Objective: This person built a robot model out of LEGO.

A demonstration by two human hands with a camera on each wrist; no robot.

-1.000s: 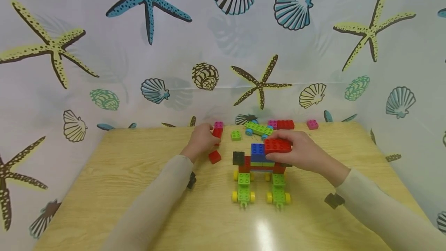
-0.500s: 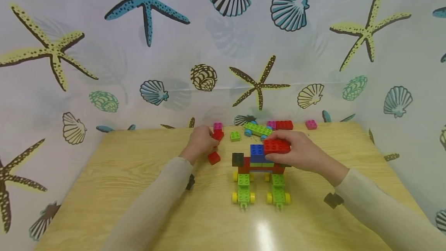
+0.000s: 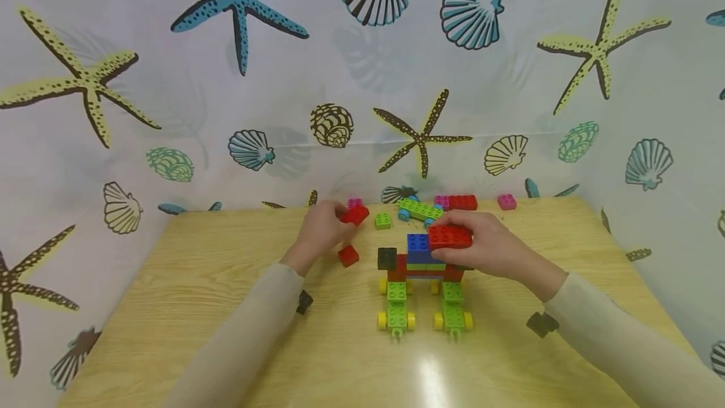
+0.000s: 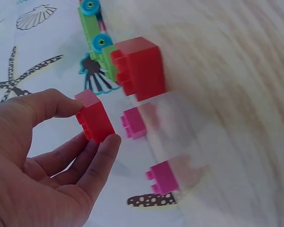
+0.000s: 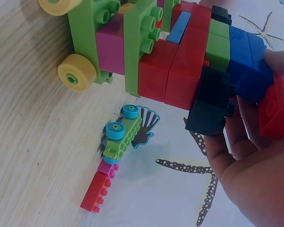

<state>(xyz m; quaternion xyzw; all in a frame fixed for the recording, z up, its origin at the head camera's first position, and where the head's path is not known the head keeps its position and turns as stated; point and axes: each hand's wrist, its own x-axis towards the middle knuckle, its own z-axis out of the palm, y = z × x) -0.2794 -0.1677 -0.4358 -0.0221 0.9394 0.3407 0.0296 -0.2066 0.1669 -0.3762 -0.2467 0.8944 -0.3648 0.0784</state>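
Note:
My left hand pinches a red toy brick between thumb and fingers near the table's back edge. Another red brick lies on the table just in front of that hand. My right hand grips a larger red brick at the top right of a built block model, against its blue bricks. The model has black bricks at its sides, red and green layers, and green wheeled bases with yellow wheels. In the right wrist view, fingers reach behind the model and are partly hidden.
Along the back edge lie a green brick, a green car base with blue wheels, a red brick and pink bricks. A patterned curtain rises behind the wooden table.
The red brick in my left hand has turned and come up slightly, now in front of a pink brick. My right hand and the model stay in place.

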